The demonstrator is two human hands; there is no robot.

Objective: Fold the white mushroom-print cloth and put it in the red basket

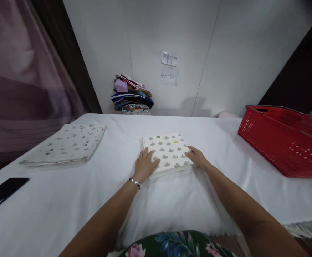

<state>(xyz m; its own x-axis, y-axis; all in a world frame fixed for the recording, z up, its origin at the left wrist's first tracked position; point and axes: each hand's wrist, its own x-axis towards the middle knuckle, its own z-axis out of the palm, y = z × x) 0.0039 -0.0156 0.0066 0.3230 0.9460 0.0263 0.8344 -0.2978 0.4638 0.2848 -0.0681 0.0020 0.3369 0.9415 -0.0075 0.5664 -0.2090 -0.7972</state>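
A folded cream cloth (169, 151) with grey duck-like shapes, a few of them green or yellow, lies in several layers on the white-covered table in front of me. My left hand (144, 166) rests on its left side, fingers spread and thumb reaching onto the top layer. At the opposite edge, my right hand (198, 157) touches the cloth with its fingers stretched out and thumb apart. The undersides of both hands are hidden. A bracelet (136, 183) circles my left wrist.
Another folded white cloth (70, 142) with small leafy prints lies to the left. Nearer is a black phone-like slab (4, 192). A red perforated basket (284, 142) stands on the right. Piled fabrics (133, 94) sit against the wall, left of two paper notes (169, 67).
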